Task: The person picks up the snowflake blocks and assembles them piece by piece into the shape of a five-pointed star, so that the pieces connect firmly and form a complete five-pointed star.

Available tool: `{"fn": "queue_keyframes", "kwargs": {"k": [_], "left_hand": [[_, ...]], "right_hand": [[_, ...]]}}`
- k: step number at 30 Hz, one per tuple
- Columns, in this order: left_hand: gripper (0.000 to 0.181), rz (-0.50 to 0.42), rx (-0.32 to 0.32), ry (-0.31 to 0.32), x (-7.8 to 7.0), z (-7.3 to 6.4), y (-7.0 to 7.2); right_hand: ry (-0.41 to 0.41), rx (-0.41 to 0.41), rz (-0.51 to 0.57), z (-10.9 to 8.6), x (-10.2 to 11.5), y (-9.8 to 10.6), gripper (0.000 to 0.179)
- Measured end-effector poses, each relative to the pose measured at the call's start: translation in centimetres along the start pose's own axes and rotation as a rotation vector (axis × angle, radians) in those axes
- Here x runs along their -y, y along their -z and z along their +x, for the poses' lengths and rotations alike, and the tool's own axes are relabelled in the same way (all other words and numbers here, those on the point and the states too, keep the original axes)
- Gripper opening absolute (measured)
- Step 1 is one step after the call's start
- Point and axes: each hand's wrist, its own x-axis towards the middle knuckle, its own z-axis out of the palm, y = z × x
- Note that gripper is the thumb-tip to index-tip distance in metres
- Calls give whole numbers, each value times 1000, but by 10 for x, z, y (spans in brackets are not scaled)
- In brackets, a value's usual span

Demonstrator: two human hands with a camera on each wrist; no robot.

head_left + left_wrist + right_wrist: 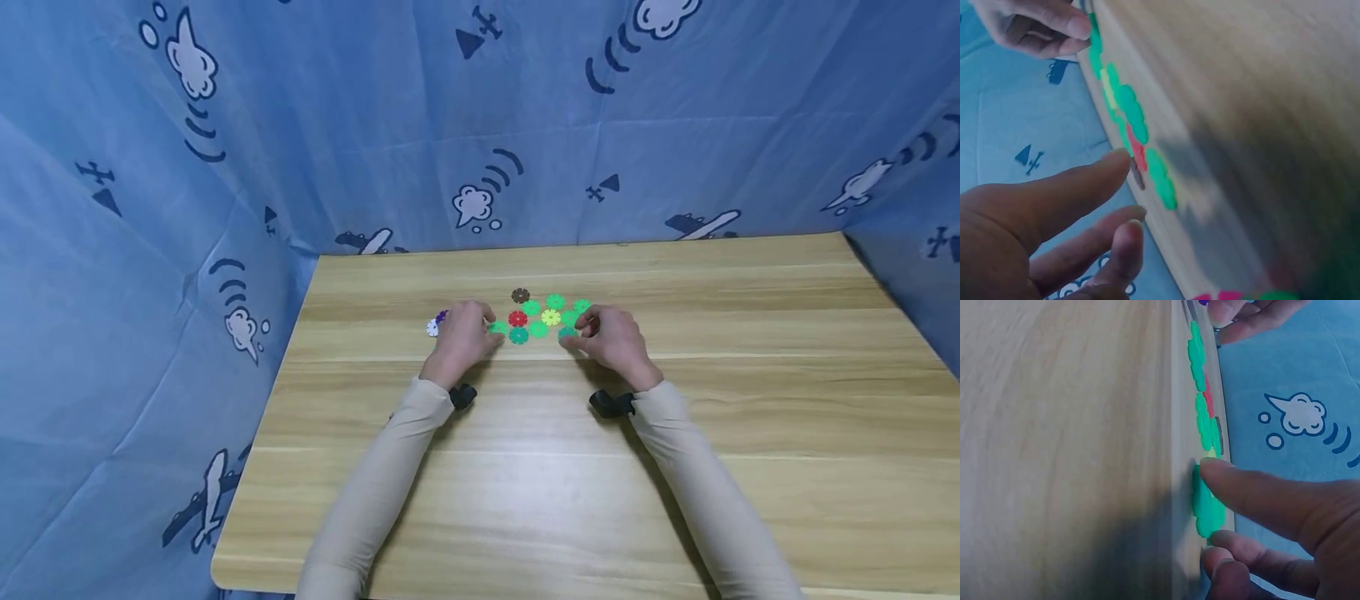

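Snowflake-shaped plastic discs lie flat together near the table's back. Among them are a red disc (517,318), a yellow disc (551,317), a brown disc (521,296) and several green ones. My left hand (463,335) hovers at the group's left side, thumb and fingers apart, close to a light green disc (498,328); nothing shows between its fingertips. At the right end, my right hand (613,340) holds a teal disc (567,332) between thumb and fingers, low over the table. Another teal disc (518,336) lies between the hands.
A white disc (432,327) and a purple disc (442,316) sit left of the left hand, partly covered by it. The wooden table (495,500) meets a blue patterned cloth (525,150) behind. Each wrist wears a black camera mount (612,404).
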Motion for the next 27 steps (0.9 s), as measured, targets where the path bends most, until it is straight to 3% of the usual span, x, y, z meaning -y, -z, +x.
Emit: {"fn": "queue_keyframes", "kwargs": {"k": [8,20,27], "left_hand": [[39,51,-9,26,-2,4,-12],[31,16,-32,56,-3,4,-15],[28,-41,-78,16,-3,1,-19]], "right_hand": [[11,-44,35,-1,-3,-4,30],[16,32,85,-2,0,1,28],[75,69,96,-1,1,10,19]]}}
